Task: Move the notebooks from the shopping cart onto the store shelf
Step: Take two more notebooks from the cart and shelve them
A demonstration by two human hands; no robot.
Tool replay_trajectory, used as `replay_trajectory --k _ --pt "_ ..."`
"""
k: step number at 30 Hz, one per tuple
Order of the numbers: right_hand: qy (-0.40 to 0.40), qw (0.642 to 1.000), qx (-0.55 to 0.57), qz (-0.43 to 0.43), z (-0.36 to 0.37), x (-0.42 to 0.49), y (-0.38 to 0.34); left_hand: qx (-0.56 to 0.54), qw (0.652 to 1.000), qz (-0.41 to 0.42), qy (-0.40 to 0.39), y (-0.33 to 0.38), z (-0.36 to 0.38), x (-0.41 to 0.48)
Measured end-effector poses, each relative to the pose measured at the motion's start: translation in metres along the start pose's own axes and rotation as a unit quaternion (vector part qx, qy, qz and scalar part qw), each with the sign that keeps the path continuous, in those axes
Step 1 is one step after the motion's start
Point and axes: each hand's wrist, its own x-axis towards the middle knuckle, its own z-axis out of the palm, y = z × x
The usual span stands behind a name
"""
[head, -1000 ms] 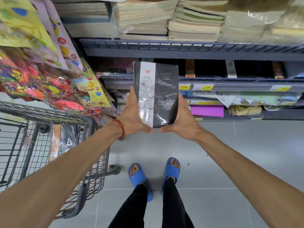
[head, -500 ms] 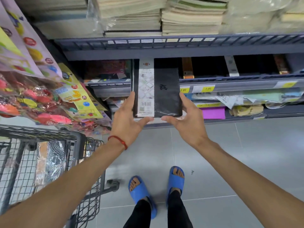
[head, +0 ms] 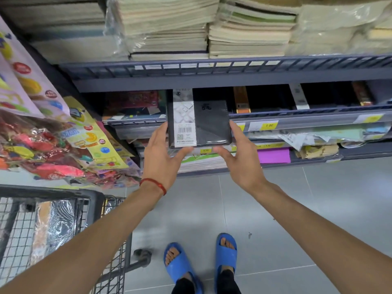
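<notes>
Change: a second ago the notebook (head: 199, 122) is held up in front of the shelving; now its far end is under the upper shelf, inside the middle shelf (head: 297, 118).
Notebook position: half in, with the near end overhanging the shelf rail.
Hands: left hand (head: 161, 153) and right hand (head: 239, 158) are apart, one on each side edge, fingers straight, thumbs under the near edge.
Meaning: this one looks nearly placed; probably a last push, then let go.
Count, in hands: one notebook.
Count, shopping cart (head: 63, 194): at least one wrapped notebook (head: 57, 225); exact number unclear.
Count, shelf row to the right: three label bands visible.
</notes>
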Motion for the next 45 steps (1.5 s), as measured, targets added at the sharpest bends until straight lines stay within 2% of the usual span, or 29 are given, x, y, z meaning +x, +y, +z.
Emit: replay_trajectory --k 3,6,15,19,26,31,35,40,42,45 --pt "-0.015 1.0 0.019 -0.002 0.0 0.013 0.006 0.01 1.0 0.005 0.021 0.001 0.003 0.008" --pt "0.02 1.0 0.024 -0.001 0.004 0.023 0.006 0.005 0.999 -0.013 0.035 0.0 0.006 0.016" --pt "0.12 0.983 0.14 0.02 0.019 0.045 0.002 -0.039 0.989 -0.064 0.126 0.008 0.016 0.034" --pt "0.141 0.981 0.131 0.013 0.023 0.047 0.003 -0.057 0.985 -0.072 0.144 0.01 0.021 0.036" --pt "0.11 0.992 0.048 0.047 0.02 0.05 -0.003 -0.061 0.983 -0.076 0.154 0.013 0.026 0.044" --pt "0.144 0.989 0.013 0.043 0.02 0.053 -0.003 -0.068 0.982 -0.077 0.158 0.014 0.027 0.047" --pt "0.15 0.987 -0.011 0.056 0.026 0.04 -0.005 -0.031 0.986 -0.078 0.147 0.019 0.025 0.046" --pt "0.128 0.977 -0.153 0.069 0.02 -0.001 -0.009 -0.009 0.988 -0.068 0.139 0.024 0.013 0.018" --pt "0.093 0.972 -0.209 0.054 0.015 -0.022 -0.018 0.033 0.992 -0.037 0.115 0.024 0.003 0.0" --pt "0.068 0.954 -0.291 0.022 0.006 -0.049 -0.035 0.162 0.986 0.026 0.042 0.026 -0.02 -0.031"
